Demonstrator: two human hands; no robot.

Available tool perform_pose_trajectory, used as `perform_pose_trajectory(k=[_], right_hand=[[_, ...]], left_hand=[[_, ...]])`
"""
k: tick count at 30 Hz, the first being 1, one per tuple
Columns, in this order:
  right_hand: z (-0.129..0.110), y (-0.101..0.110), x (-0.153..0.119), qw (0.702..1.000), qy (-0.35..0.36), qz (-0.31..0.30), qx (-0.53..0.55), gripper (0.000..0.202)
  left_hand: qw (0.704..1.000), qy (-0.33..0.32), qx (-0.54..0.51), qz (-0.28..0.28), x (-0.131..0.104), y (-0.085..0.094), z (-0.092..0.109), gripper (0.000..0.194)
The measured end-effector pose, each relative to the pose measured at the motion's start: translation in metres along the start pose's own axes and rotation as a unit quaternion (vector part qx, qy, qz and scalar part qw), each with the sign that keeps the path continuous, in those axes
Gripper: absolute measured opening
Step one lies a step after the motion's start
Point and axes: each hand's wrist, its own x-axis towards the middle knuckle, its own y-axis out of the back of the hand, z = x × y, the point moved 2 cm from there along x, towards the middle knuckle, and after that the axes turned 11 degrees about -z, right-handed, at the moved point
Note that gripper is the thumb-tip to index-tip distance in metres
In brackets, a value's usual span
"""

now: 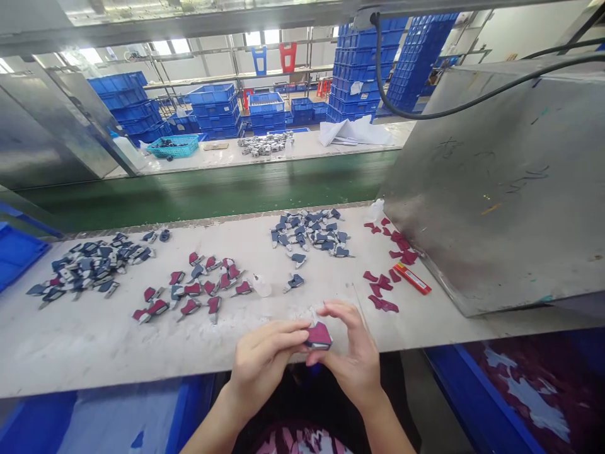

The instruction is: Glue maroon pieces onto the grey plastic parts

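Near the table's front edge, my left hand [267, 356] pinches a small maroon-topped part [320, 336] with a dark and pale rim. My right hand [352, 353] is curved around the part's right side, its thumb and fingers spread apart. Beyond my hands lie dark blue and grey parts [309, 230], with two single ones closer to me. Maroon and grey parts [193, 289] are scattered left of centre, beside a small clear bottle [261, 285]. Loose maroon pieces [380, 290] lie to the right, next to a red and orange packet [412, 279].
A heap of dark blue parts [94, 265] sits at the left. Behind the table [265, 315] runs a green belt [246, 186]. A large metal box [515, 189] stands at the right, with a black cable above. Blue bins [486, 403] flank the front edge.
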Motion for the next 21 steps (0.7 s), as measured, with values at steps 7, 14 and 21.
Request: perform_pose_trajectory(k=[7,14,21], right_hand=[[0.026,-0.017,-0.001,0.995,-0.083,-0.049,-0.024,0.043],[0.028,-0.078,0.024,0.972,-0.058,-0.219,-0.069,0.034],[0.036,-0.101,0.033,0.958,-0.059,-0.272,-0.068,0.050]], left_hand=[[0.971,0.128,0.143,0.144,-0.048,0.049,-0.035,0.025],[0.890,0.285,0.242,0.260,-0.068,0.097,-0.100,0.015],[0.853,0.298,0.393,0.170,-0.030,0.060,-0.108,0.018]])
